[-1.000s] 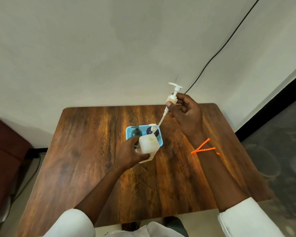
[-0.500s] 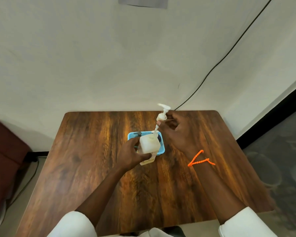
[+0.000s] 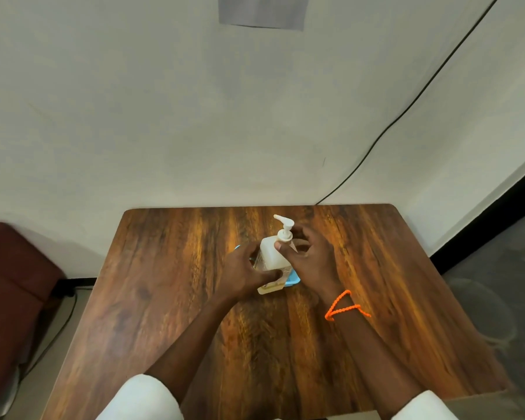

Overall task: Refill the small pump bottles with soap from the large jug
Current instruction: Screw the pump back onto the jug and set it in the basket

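We have the bottle [image 3: 270, 256] at the frame's centre, above the table [image 3: 170, 298] and just over the blue tray [image 3: 294, 280], whose edge peeks out at lower right. Our left hand [image 3: 243, 274] wraps its lower body from the left, thumb across the front. The bottle's long axis leans up and slightly right, ending in the pump [image 3: 284, 228]. Our right hand [image 3: 308, 259] sits just right of that neck, fingertips [image 3: 281, 245] pinching the collar, so it is the nearer hand for screwing the pump tight. A second ago the pump was lifted clear toward the upper right, its tube trailing into the mouth; now it looks seated on the neck. No jug is in view.
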